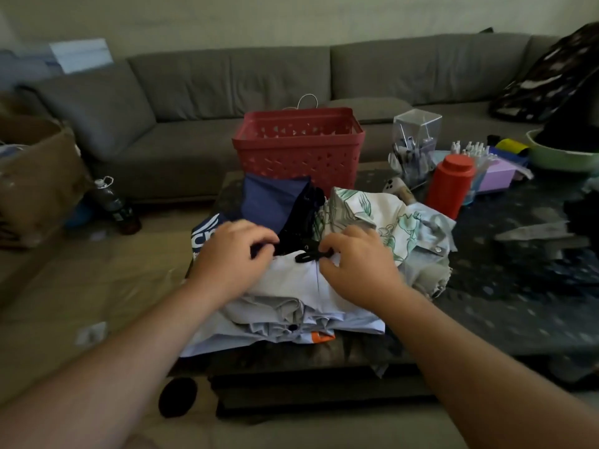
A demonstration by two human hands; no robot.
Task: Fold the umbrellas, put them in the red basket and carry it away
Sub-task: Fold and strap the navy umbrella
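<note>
Your right hand [355, 264] pinched a black strap [311, 255] in a curled grip; your left hand [231, 254] curled onto dark fabric beside it. Both rested on a pale umbrella [291, 306] lying collapsed on the surface [518, 299]. The red basket [298, 147] stood behind.

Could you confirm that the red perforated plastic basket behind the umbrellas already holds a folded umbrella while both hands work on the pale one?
Not quite: in the head view the red perforated plastic basket looks empty. Both hands, left hand and right hand, do work on the pale grey fabric umbrella.
</note>
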